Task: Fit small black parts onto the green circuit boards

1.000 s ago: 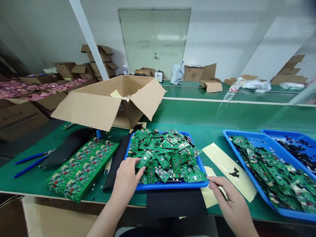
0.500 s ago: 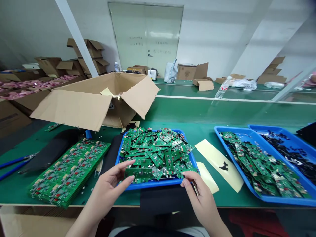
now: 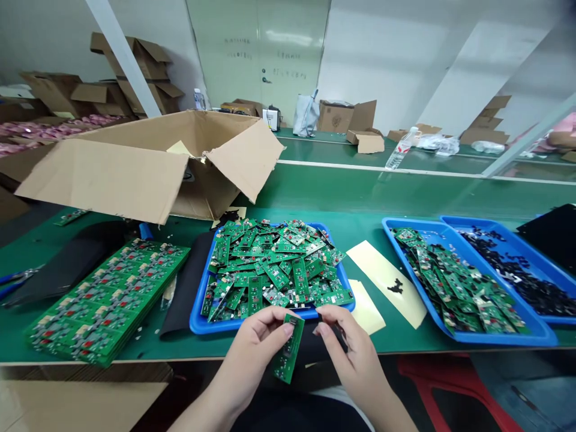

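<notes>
My left hand (image 3: 256,345) grips a small green circuit board (image 3: 288,354) between thumb and fingers, tilted in front of the table edge. Close by on the right, my right hand (image 3: 353,351) is curled with thumb and forefinger tips nearly together; a tiny dark piece may be between them, too small to name. Just beyond both hands, a blue tray (image 3: 198,327) is heaped with loose circuit boards (image 3: 274,270) of the same kind. Pale yellow backing sheets (image 3: 366,255) lie to the right of it, one with small black pieces (image 3: 396,286) on it.
At left are a stack of unseparated board panels (image 3: 112,294), a black sheet bundle (image 3: 67,258) and blue-handled pliers (image 3: 18,277). An open cardboard box (image 3: 112,174) stands behind. Two blue trays at right hold boards (image 3: 454,282) and small black parts (image 3: 513,264). A bottle (image 3: 402,148) stands farther back.
My left hand has come away from the heaped tray toward me, with a circuit board now in its grip. My right hand has shifted slightly left. The whole view has moved a little.
</notes>
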Available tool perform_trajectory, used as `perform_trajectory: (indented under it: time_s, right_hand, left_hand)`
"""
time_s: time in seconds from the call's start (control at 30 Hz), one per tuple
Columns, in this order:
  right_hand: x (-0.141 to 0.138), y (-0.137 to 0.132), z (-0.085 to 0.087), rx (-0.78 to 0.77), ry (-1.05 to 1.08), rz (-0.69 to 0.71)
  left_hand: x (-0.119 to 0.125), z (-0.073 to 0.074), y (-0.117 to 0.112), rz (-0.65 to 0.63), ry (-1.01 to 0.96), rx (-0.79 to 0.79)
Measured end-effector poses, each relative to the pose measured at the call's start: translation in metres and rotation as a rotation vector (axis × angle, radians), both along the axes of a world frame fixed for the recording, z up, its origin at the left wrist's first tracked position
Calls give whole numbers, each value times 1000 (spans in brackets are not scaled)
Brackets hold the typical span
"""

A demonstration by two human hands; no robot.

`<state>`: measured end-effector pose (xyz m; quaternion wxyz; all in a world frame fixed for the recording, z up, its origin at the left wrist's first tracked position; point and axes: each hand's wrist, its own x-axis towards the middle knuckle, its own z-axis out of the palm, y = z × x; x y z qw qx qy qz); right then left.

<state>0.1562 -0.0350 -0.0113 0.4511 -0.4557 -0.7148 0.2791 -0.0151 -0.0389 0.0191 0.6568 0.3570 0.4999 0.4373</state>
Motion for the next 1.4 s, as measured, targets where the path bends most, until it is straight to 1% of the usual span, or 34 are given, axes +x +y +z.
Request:
perform_trajectory:
  time_s: [0.2, 0.33, 0.43, 0.6, 0.8, 0.93, 1.1, 1.3, 1.4]
  right_hand:
    - [1, -5, 11, -5, -26, 49]
    - [0, -6, 15, 5, -45, 54]
    - [1, -6, 16, 15, -66, 46]
    - [6, -6, 18, 38, -111, 33]
    - [9, -5, 23, 64, -179, 59]
    - [8, -5, 24, 84, -194, 98]
    - [6, -6, 25, 160, -289, 146]
    - [3, -2, 27, 249, -351, 146]
    - [3, 0, 28, 242, -400, 162]
  left_hand:
    - [4, 8, 2, 8, 89, 56]
    - [6, 11, 2, -9, 115, 21]
    - [6, 12, 2, -9, 135, 27]
    - [7, 12, 2, -47, 101, -23]
    - [9, 11, 3, -43, 93, -57]
    - [10, 11, 3, -38, 99, -29]
    - [9, 9, 2, -35, 151, -10]
    - [10, 10, 3, -88, 189, 29]
    - [10, 10, 3, -104, 172, 63]
